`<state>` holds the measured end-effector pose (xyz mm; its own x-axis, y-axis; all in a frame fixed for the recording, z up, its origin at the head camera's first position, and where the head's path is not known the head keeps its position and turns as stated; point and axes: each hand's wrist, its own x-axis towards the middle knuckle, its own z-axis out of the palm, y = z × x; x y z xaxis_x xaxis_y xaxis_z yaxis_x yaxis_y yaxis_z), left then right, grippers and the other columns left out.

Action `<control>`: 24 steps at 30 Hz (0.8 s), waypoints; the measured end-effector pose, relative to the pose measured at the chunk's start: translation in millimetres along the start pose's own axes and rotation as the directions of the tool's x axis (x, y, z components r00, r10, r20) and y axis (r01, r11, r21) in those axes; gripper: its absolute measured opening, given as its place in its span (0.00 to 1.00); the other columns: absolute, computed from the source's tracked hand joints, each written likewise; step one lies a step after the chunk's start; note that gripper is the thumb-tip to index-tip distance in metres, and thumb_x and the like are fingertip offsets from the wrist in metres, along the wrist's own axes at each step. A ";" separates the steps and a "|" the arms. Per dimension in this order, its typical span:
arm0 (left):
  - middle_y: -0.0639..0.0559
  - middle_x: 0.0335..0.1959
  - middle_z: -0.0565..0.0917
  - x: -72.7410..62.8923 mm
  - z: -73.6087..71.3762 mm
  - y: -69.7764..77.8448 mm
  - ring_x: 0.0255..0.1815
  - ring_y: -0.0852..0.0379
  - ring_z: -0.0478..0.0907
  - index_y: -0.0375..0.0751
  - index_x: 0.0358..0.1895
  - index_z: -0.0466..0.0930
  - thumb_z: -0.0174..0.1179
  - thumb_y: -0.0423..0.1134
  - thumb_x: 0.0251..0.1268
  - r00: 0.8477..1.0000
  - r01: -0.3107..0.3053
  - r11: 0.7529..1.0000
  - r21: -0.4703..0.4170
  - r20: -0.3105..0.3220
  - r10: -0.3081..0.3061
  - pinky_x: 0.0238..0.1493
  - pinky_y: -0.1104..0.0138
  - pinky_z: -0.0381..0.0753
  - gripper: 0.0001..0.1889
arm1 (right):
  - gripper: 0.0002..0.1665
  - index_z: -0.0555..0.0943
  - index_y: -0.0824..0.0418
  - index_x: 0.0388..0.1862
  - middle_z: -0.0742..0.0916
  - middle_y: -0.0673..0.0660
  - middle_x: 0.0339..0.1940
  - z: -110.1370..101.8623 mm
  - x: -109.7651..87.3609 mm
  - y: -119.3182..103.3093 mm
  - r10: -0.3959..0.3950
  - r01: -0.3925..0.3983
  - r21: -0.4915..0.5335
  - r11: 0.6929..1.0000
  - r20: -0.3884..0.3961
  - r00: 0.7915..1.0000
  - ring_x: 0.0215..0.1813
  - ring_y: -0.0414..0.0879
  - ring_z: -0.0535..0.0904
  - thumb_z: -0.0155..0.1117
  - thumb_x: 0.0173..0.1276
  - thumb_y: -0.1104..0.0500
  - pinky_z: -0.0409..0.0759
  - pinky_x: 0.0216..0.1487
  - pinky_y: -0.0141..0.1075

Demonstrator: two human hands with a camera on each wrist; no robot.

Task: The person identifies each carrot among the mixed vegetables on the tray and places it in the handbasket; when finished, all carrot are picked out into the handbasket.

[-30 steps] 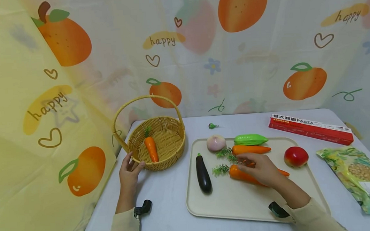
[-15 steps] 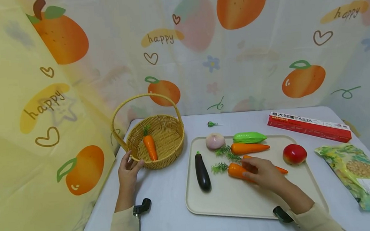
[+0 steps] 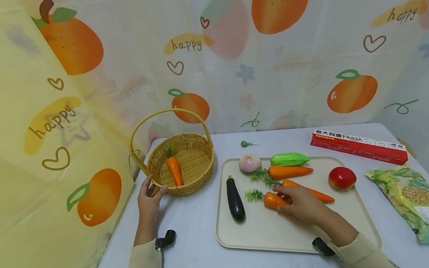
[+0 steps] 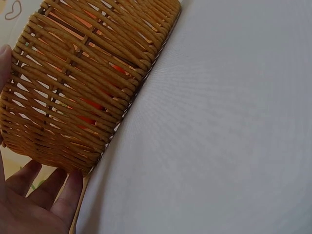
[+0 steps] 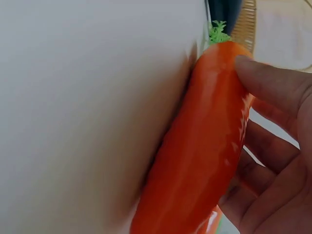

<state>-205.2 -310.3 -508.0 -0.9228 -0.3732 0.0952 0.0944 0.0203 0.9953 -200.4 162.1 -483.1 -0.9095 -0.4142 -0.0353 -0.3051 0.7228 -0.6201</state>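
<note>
My left hand [image 3: 149,202] holds the near left side of a wicker basket [image 3: 199,186], thumb at the rim and fingertips against the woven wall [image 4: 73,87]. A toy carrot [image 3: 174,171] lies inside it. On the beige tray [image 3: 267,241], my right hand [image 3: 303,204] grips the nearest carrot [image 3: 272,200] near its leafy end. The right wrist view shows the thumb on top of this carrot [image 5: 195,141] and the fingers along its far side. The hand hides its tapered end. Just behind lie a second carrot [image 3: 317,194] and a third carrot [image 3: 289,171].
Also on the tray are an eggplant [image 3: 235,201], a purple-white onion-like bulb [image 3: 250,163], a green ridged vegetable [image 3: 290,159] and a red fruit [image 3: 342,178]. A pasta box [image 3: 359,147] and a printed bag [image 3: 412,204] lie to the right. A small green-topped pick [image 3: 245,143] lies behind.
My right hand has come down from above the carrots onto the nearest one and closed its fingers round it. The left hand stays at the basket.
</note>
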 end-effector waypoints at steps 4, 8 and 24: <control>0.45 0.74 0.61 1.0 -1.5 -4.8 0.69 0.41 0.64 0.40 0.73 0.61 0.68 0.31 0.60 1.000 -0.001 1.000 -0.001 -0.001 0.001 0.48 0.79 0.75 0.38 | 0.29 0.80 0.49 0.62 0.83 0.42 0.43 -3.2 0.7 -1.0 -0.010 0.009 0.023 1.000 0.015 1.000 0.44 0.40 0.78 0.74 0.60 0.54 0.79 0.47 0.40; 0.49 0.73 0.62 7.3 -4.6 -18.5 0.68 0.43 0.66 0.44 0.73 0.63 0.70 0.36 0.58 1.000 -0.018 1.000 0.007 -0.012 0.018 0.48 0.78 0.75 0.39 | 0.27 0.80 0.50 0.61 0.84 0.43 0.45 -6.0 6.7 -4.6 -0.094 0.094 0.058 0.994 -0.001 0.996 0.43 0.40 0.79 0.73 0.62 0.55 0.80 0.46 0.39; 0.46 0.74 0.61 8.9 -5.3 -18.5 0.68 0.41 0.65 0.43 0.73 0.61 0.69 0.34 0.59 1.000 -0.006 1.000 0.010 -0.007 0.006 0.47 0.79 0.75 0.39 | 0.29 0.79 0.51 0.63 0.85 0.48 0.45 2.5 61.0 -47.9 -0.088 0.103 0.273 0.957 -0.068 0.994 0.48 0.46 0.80 0.71 0.63 0.48 0.80 0.47 0.40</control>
<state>-213.1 -319.0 -525.6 -0.9197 -0.3794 0.1011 0.0962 0.0320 0.9949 -240.5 100.8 -457.6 -0.8964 -0.4374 0.0723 -0.3084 0.4978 -0.8106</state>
